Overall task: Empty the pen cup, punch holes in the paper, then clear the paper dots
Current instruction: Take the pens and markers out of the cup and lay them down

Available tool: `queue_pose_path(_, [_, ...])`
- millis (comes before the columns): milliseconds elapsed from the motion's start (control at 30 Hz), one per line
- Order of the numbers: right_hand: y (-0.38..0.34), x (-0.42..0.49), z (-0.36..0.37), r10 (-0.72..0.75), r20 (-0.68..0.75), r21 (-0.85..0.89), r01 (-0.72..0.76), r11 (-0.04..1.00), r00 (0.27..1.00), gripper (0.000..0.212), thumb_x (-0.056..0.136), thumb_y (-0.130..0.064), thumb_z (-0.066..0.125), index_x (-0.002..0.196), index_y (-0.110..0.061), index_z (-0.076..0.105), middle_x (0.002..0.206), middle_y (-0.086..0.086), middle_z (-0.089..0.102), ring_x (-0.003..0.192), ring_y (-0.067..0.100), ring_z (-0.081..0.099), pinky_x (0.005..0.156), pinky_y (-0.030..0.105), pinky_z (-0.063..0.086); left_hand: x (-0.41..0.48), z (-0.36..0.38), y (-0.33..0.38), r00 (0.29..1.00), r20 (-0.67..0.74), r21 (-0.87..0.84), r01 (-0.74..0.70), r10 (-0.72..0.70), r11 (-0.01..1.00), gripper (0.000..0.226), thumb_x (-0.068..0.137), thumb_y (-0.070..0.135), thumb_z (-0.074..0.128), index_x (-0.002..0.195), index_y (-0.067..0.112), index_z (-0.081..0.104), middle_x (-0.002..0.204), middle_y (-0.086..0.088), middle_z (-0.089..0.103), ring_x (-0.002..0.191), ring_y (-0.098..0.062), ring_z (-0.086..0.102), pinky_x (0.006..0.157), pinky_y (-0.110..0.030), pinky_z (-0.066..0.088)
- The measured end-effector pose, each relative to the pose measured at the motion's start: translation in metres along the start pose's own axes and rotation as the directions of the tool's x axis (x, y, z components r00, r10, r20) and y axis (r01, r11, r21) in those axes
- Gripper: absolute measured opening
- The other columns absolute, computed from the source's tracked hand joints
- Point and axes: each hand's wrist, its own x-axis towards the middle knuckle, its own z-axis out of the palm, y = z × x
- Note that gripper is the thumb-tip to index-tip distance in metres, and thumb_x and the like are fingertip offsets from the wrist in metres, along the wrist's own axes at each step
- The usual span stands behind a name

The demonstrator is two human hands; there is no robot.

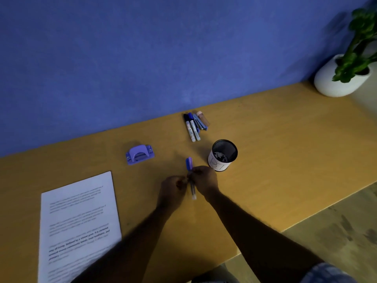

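The right hand (204, 179) is clamped on two pens (191, 176) beside the cup (223, 156); the left hand (173, 186) pinches them too. Best lay them flat, parallel with the markers (194, 126).

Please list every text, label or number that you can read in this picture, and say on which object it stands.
Printed sheet: mostly blurred; only fragments read, such as "it is centered" and "local traditions, and".
White markers near the wall: label print, too small to read.
Pen cup: large drawn marks on its white band, not legible.
Hole punch: no text visible.
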Motion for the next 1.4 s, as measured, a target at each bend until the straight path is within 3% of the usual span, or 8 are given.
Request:
queue_pose_path(133, [-0.031,0.032,0.012,-0.025,-0.022,-0.063,0.023,0.998,0.999,0.015,0.079,-0.013,0.063,0.072,-0.009,0.075,0.068,0.005,0.073,0.063,0.014,0.067,0.058,0.028,0.049,0.012,-0.009,-0.011,0.999,-0.039,0.022,0.003,-0.002,1.000,0.020,0.088,0.013,0.065,0.105,0.006,0.072,0.102,-0.009,0.074,0.095,-0.022,0.068,0.084,-0.023,0.046])
queue_pose_path(267, [-0.054,0.070,0.021,-0.087,-0.059,-0.212,0.072,0.975,0.994,0.017,0.081,-0.016,0.059,0.082,-0.009,0.075,0.082,0.008,0.074,0.079,0.023,0.069,0.063,0.026,0.047,0.020,-0.015,-0.017,0.997,-0.065,0.006,0.034,-0.033,0.999,0.018,0.086,0.013,0.067,0.102,0.009,0.073,0.099,-0.007,0.074,0.087,-0.020,0.069,0.086,-0.031,0.053])
queue_pose_path(367, [-0.070,0.096,0.028,-0.141,-0.082,-0.315,0.108,0.943,0.987,0.019,0.083,-0.013,0.056,0.089,-0.005,0.072,0.090,0.014,0.073,0.087,0.031,0.068,0.067,0.026,0.048,0.025,-0.016,-0.020,0.998,-0.034,-0.017,0.046,-0.046,0.999,0.020,0.085,0.011,0.068,0.104,0.008,0.073,0.099,-0.005,0.074,0.082,-0.013,0.067,0.082,-0.022,0.051])
queue_pose_path(467, [-0.083,0.119,0.034,-0.171,-0.056,-0.478,0.124,0.869,0.984,0.023,0.089,-0.016,0.051,0.102,-0.003,0.065,0.099,0.018,0.070,0.094,0.036,0.066,0.080,0.042,0.056,0.029,-0.015,-0.022,0.999,0.021,-0.048,0.048,-0.047,0.998,0.021,0.085,0.013,0.070,0.106,0.012,0.071,0.096,0.000,0.072,0.079,-0.004,0.063,0.073,-0.008,0.046])
queue_pose_path(633, [-0.103,0.147,0.036,-0.141,-0.013,-0.599,0.105,0.794,0.990,0.027,0.094,-0.013,0.046,0.114,0.000,0.060,0.112,0.017,0.065,0.101,0.036,0.063,0.083,0.038,0.054,0.039,-0.015,-0.027,0.996,0.050,-0.135,0.079,-0.073,0.988,0.022,0.085,0.014,0.070,0.107,0.018,0.070,0.095,0.003,0.072,0.084,-0.004,0.066,0.073,-0.012,0.050])
queue_pose_path(833, [-0.109,0.168,0.036,-0.130,0.042,-0.650,0.126,0.749,0.991,0.029,0.093,-0.017,0.047,0.116,-0.006,0.060,0.117,0.020,0.062,0.107,0.038,0.059,0.079,0.039,0.045,0.049,-0.021,-0.030,0.995,0.077,-0.148,0.080,-0.069,0.986,0.023,0.087,0.016,0.068,0.110,0.019,0.068,0.098,0.008,0.069,0.087,0.001,0.063,0.074,-0.012,0.051])
queue_pose_path(1233, [-0.103,0.178,0.040,-0.195,0.047,-0.704,0.171,0.689,0.980,0.035,0.093,-0.016,0.048,0.124,-0.003,0.056,0.128,0.021,0.056,0.117,0.038,0.054,0.094,0.044,0.045,0.051,-0.018,-0.027,0.994,0.089,-0.116,0.077,-0.067,0.990,0.024,0.089,0.019,0.065,0.112,0.021,0.067,0.095,0.013,0.065,0.085,0.008,0.059,0.070,-0.003,0.047])
queue_pose_path(1400, [-0.097,0.179,0.044,-0.297,-0.051,-0.691,0.181,0.700,0.953,0.035,0.098,-0.015,0.045,0.131,-0.006,0.051,0.125,0.015,0.060,0.114,0.030,0.059,0.100,0.042,0.045,0.049,-0.016,-0.027,0.994,0.099,-0.106,0.066,-0.056,0.992,0.024,0.089,0.019,0.065,0.113,0.022,0.066,0.097,0.013,0.065,0.087,0.007,0.060,0.070,-0.004,0.047])
